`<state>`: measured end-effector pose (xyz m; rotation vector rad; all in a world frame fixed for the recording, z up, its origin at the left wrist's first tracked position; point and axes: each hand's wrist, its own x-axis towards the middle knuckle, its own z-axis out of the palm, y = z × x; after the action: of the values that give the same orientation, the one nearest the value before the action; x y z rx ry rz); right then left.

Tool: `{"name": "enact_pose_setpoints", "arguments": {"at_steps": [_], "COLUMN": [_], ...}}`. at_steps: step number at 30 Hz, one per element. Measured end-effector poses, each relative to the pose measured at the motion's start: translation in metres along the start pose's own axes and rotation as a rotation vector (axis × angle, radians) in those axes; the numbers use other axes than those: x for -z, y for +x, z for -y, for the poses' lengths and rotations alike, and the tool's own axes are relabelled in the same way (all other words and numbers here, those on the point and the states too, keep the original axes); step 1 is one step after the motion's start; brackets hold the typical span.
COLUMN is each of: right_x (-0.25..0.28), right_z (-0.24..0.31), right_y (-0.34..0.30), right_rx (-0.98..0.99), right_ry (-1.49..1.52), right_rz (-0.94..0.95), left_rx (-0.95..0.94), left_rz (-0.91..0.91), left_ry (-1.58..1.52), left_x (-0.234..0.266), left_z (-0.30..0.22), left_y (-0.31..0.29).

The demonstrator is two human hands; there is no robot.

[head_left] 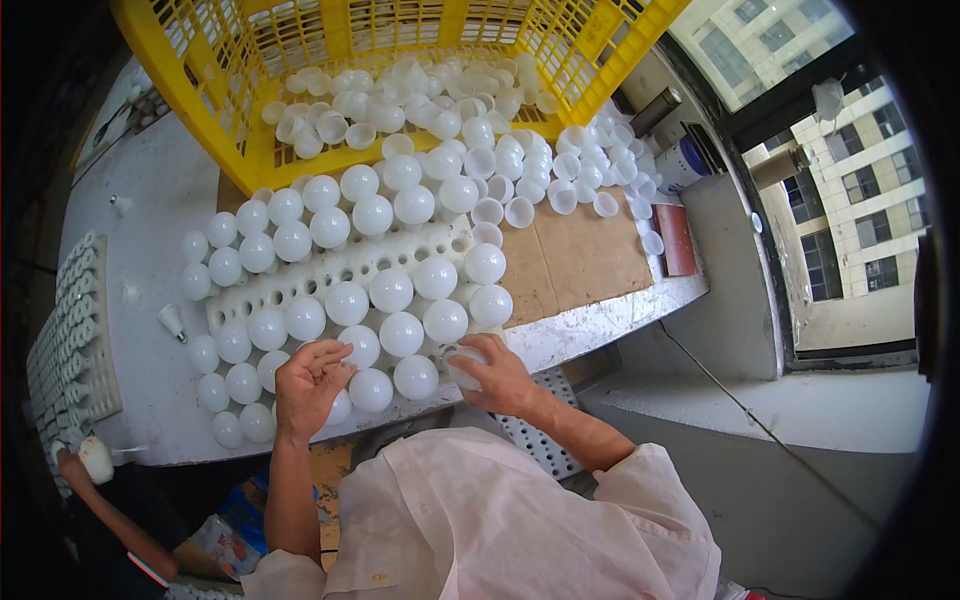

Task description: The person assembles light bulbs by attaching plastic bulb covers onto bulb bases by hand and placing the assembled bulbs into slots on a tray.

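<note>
Rows of round white bulbs (401,334) stand upright in a white tray with holes (300,290) on the table. Around one white bulb (463,371) at the tray's near right corner, my right hand (498,377) has its fingers closed. My left hand (311,386) is over the near rows, fingers bent, thumb and forefinger slightly apart, with nothing seen between them. It is beside a bulb (360,345). A row of bare holes runs through the tray's middle. The base of the bulb in my right hand is hidden.
A yellow crate (235,150) with many loose white domes (400,95) stands at the back. More domes spill onto brown cardboard (570,255). A bulb base (172,322) lies left of the tray. At the lower left, another person's hand (72,468) is by a second tray (95,370).
</note>
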<state>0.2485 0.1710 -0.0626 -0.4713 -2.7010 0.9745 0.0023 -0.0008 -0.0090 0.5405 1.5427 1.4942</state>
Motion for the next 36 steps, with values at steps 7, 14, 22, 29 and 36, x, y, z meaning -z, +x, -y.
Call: {"name": "enact_pose_setpoints", "arguments": {"at_steps": [7, 14, 22, 29, 36], "right_x": [0.021, 0.045, 0.004, 0.020, -0.006], "right_z": [0.000, -0.197, -0.218, -0.150, -0.146], "right_y": [0.011, 0.086, 0.109, 0.057, 0.048], "right_rx": [0.090, -0.224, -0.198, -0.523, -0.114], "right_ry": [0.242, -0.184, -0.303, -0.392, -0.470], "right_rz": [-0.251, -0.446, -0.152, -0.102, -0.040], "left_rx": [-0.073, -0.104, -0.118, 0.006, 0.145], "left_rz": [-0.140, -0.466, -0.699, -0.848, -0.826], "left_ry": [0.113, 0.153, 0.120, 0.224, 0.884], "left_x": [0.010, 0.043, 0.101, 0.204, 0.324], "left_z": [0.020, 0.029, 0.002, -0.002, 0.045], "left_y": [-0.029, -0.067, -0.083, -0.044, 0.072]}}
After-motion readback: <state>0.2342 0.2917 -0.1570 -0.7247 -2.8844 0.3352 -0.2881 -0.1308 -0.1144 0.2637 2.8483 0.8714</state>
